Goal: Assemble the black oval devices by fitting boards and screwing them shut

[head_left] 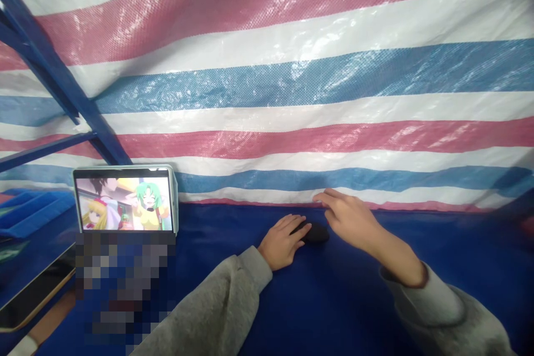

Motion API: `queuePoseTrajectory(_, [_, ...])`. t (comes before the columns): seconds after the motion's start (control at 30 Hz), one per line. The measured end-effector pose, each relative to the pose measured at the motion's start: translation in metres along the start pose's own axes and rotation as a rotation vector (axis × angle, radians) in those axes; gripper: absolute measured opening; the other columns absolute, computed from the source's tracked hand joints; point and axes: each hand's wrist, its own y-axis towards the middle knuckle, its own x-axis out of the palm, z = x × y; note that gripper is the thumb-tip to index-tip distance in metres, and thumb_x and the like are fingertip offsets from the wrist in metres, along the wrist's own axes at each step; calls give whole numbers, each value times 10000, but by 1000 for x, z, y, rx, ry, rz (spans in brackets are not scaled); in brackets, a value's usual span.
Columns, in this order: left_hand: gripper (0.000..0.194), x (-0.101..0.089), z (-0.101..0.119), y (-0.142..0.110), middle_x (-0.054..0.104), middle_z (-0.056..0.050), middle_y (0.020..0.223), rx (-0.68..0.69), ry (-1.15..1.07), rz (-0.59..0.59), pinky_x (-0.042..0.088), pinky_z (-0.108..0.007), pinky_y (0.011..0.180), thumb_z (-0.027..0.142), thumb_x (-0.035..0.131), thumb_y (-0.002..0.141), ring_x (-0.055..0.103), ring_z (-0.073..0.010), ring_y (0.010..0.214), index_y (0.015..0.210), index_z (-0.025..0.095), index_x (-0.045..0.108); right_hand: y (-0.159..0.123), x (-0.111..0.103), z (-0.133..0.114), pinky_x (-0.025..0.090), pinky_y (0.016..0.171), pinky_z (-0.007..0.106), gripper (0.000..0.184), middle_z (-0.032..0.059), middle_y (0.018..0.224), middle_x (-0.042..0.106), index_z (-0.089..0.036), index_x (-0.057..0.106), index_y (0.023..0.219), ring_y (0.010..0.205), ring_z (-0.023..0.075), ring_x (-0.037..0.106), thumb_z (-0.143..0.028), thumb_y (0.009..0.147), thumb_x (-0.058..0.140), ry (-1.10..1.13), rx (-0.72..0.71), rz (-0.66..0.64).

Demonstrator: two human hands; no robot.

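A black rounded object that looks like a computer mouse [316, 232] lies on the blue table surface. My left hand [281, 242] rests over its left end, fingers slightly bent around it. Just above and to the right of the mouse, my right hand [350, 219] is raised, pointing left. Its index finger is stretched out and apart from the thumb, the other fingers are partly hidden, and I see nothing held in it. Grey sleeves cover both my forearms.
A tablet [125, 200] playing a cartoon stands at the left. Before it are a dark phone [39, 289], another person's forearm [56, 314] and a pixelated patch. Blue trays [37, 214] lie far left. Behind are a blue metal frame [69, 83] and a striped plastic sheet [292, 78].
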Motion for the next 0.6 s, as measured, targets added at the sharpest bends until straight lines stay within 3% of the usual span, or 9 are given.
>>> queuePoseTrajectory(0.2, [436,-1,0,0,455,-114,1419,-7,-7,-7,344,-484,1122,231,432,956,420,-245,1325,1389,186,419,2,4,2,366,632,278,374,64,985,678,-193,633,1105,780,190,633,-114,851,370,-24,63,15])
queuePoseTrajectory(0.4, [436,-1,1,1,462,-122,1411,1,-2,-9,335,-477,1129,224,438,950,413,-246,1330,1384,179,426,1,4,2,364,631,279,488,73,1068,629,-189,611,1157,741,174,624,-29,754,386,-66,-5,-4])
queuePoseTrajectory(0.6, [437,0,0,0,460,-118,1413,-4,-4,-6,334,-477,1128,219,439,949,410,-240,1332,1384,181,424,1,5,2,389,684,279,421,64,1042,653,-179,626,1116,834,196,635,-71,772,408,-35,12,23])
